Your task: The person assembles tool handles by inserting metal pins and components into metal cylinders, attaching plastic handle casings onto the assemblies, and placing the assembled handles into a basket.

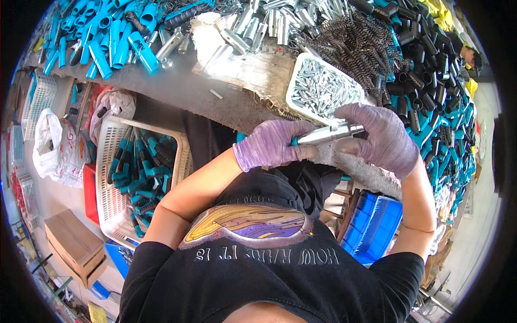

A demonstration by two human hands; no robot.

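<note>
Both my hands wear purple knit gloves and meet over the near edge of the bench. My left hand [274, 143] is closed round the left end of a shiny metal tube [326, 134], where a bit of teal shows. The tube lies nearly level and narrows to a stepped tip at its right end. My right hand [383, 135] curls about that tip, fingers above and thumb below; its exact contact is partly hidden. Just beyond the hands stands a white plastic basket [289, 96] full of small metal pins [325, 86].
Dark coil springs [353, 46], metal sleeves [283, 27], teal tubes [110, 43] and black grips [431, 59] are heaped along the bench. A white crate [107, 199] of teal-and-black handles stands low at left, near a cardboard box [72, 237]. A blue bin [371, 223] sits low at right.
</note>
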